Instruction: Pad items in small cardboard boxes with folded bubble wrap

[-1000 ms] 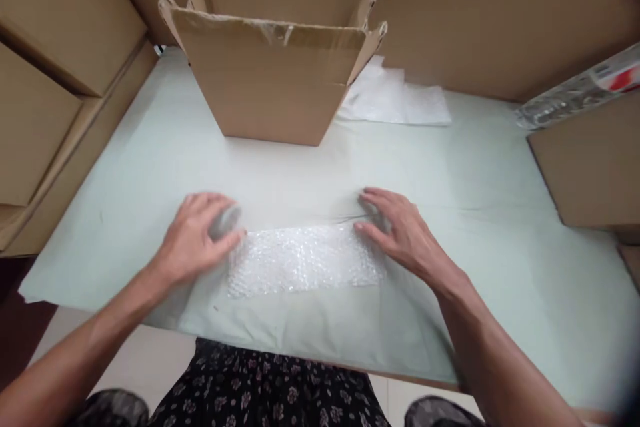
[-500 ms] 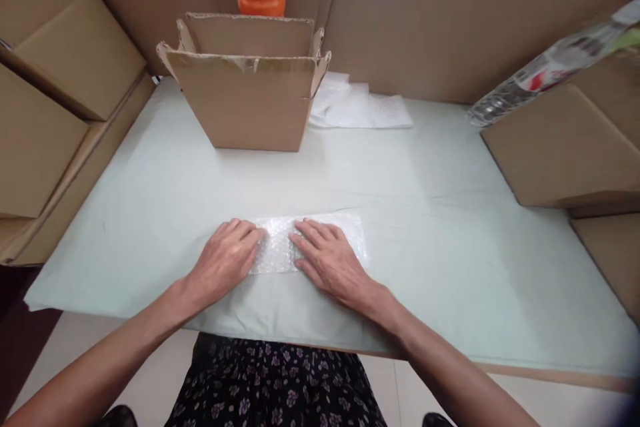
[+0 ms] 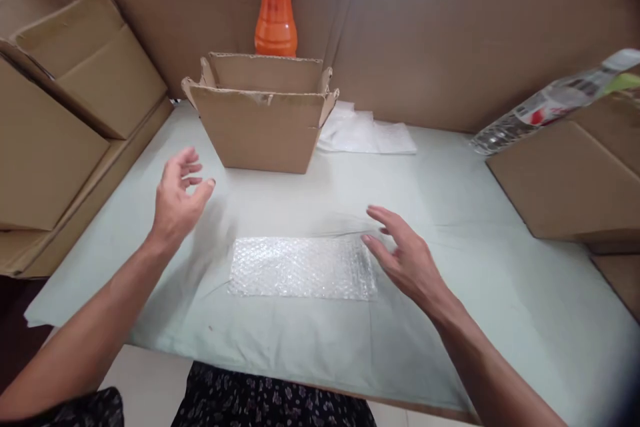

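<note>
I see bubble wrap [image 3: 303,268] flat on tabletop [image 3: 500,307], long axis 9-to-3. Lies 9 o'clock from right hand [image 3: 404,250], nearer; 4 o'clock from left hand [image 3: 177,195]. Both empty, fingers parted.

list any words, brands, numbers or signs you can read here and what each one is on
None can be read for certain.
Clear bottle: its label has a red mark and some dark print, too small and blurred to read.
Orange bottle: no lettering visible on the part that shows.
Open box: no print on the side facing the camera.
Bubble wrap: no print visible.
</note>
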